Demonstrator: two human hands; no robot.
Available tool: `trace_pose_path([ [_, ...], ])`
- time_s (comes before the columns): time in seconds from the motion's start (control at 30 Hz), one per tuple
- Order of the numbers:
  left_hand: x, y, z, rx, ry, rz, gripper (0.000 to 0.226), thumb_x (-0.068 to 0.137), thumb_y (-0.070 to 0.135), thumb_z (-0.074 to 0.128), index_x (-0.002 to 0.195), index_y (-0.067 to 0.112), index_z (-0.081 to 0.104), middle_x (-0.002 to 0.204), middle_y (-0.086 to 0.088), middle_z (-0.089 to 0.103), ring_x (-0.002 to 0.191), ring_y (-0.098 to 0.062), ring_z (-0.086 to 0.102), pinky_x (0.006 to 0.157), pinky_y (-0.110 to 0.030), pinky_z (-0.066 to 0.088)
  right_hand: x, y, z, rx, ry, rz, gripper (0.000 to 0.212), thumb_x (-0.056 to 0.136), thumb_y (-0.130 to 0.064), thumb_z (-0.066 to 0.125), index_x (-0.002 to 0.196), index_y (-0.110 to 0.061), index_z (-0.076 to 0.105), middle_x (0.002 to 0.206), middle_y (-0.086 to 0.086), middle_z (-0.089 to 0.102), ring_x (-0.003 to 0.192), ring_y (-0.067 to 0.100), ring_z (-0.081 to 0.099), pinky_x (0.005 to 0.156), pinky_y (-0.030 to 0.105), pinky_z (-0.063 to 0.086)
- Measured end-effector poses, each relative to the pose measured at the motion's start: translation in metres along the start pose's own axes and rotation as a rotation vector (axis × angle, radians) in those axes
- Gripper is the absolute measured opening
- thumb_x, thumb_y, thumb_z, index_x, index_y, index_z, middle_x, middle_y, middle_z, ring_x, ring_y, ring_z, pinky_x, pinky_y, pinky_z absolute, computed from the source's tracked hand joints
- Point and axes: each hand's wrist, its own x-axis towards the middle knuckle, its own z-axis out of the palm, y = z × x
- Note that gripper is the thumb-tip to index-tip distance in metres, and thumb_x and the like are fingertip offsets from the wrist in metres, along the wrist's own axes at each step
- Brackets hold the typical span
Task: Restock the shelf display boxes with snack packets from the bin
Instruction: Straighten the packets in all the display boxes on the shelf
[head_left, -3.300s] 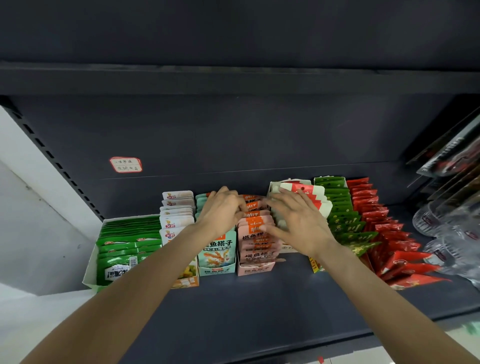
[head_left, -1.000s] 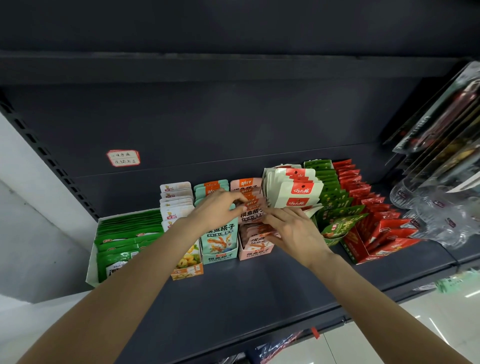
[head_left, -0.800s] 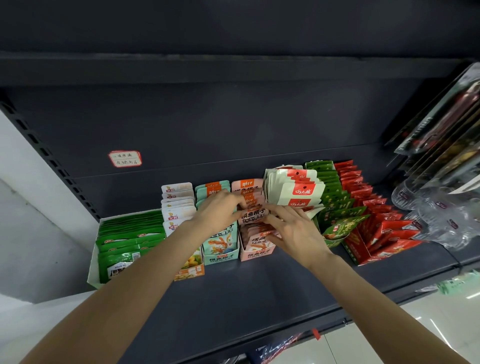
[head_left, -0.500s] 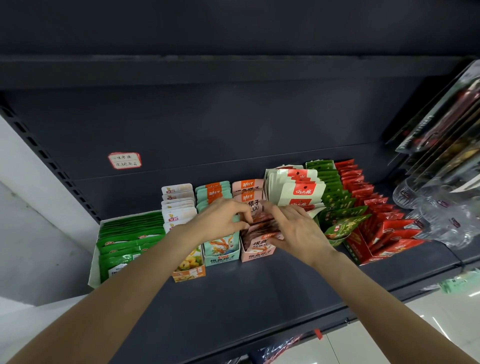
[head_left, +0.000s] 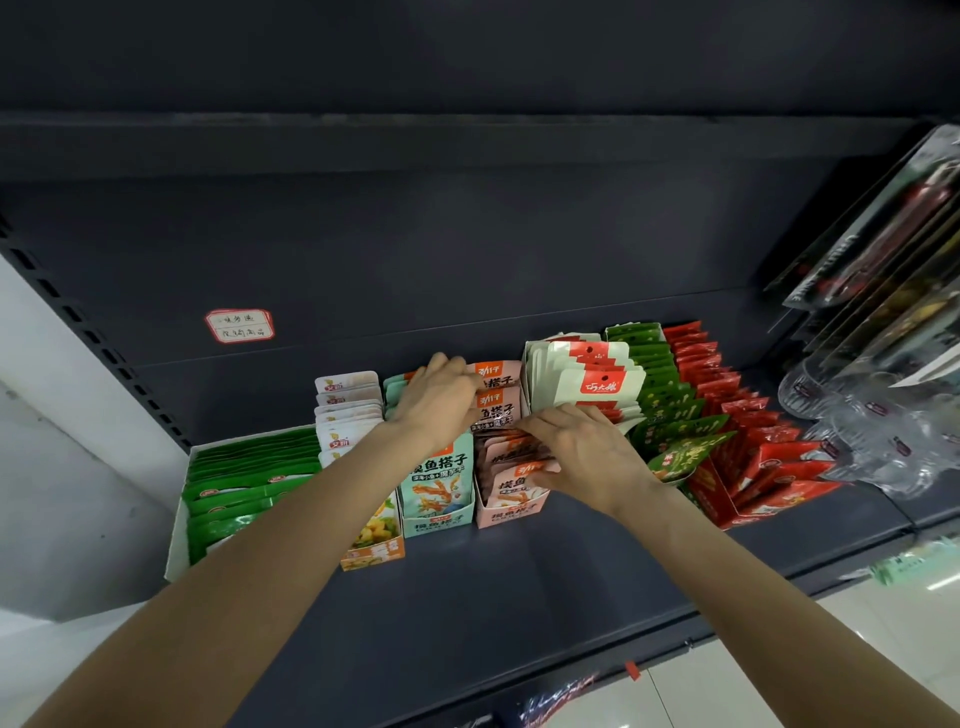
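A pink display box (head_left: 511, 514) stands mid-shelf, holding a row of pink snack packets (head_left: 497, 397). My left hand (head_left: 439, 400) reaches over the teal box (head_left: 439, 519) beside it, its fingers curled round the upright pink packets at the back of the row. My right hand (head_left: 584, 452) lies at the front of the pink box, and its thumb and fingers pinch the leaning front packets. The bin is out of view.
Left to right stand a white box of green packets (head_left: 244, 478), white packets in a yellow box (head_left: 348, 410), then white-red packets (head_left: 587, 379), green packets (head_left: 670, 410) and red packets (head_left: 753, 447). Clear-wrapped goods (head_left: 883, 415) hang at right. The shelf front (head_left: 467, 597) is bare.
My left hand has moved back along the pink row to the rear packets. My right hand has stayed at the front packets, which now lean forward.
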Motion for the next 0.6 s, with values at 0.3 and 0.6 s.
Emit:
trace_pose_path([
  [0.3,0.006,-0.003,0.002,-0.046,0.050,-0.011,0.022,0.092,0.018,0.057,0.111,0.024,0.066,0.109,0.000,0.062,0.097,-0.020,0.050,0.082,-0.028,0.039,-0.004,-0.007,-0.002,0.051,0.072,0.035,0.064,0.074,-0.038,0.076,0.130,-0.018,0.053,0.151,0.002,0.030,0.125,0.024,0.046,0.101,0.039,0.040],
  [0.6,-0.027,-0.006,-0.004,-0.163,0.027,0.183,0.024,0.095,0.026,0.052,0.114,0.024,0.065,0.111,0.007,0.063,0.101,-0.013,0.046,0.085,-0.023,0.035,-0.003,-0.003,0.000,0.091,0.048,0.054,0.071,0.079,-0.043,0.070,0.136,-0.019,0.035,0.135,-0.002,0.050,0.125,0.017,0.045,0.108,0.028,0.026],
])
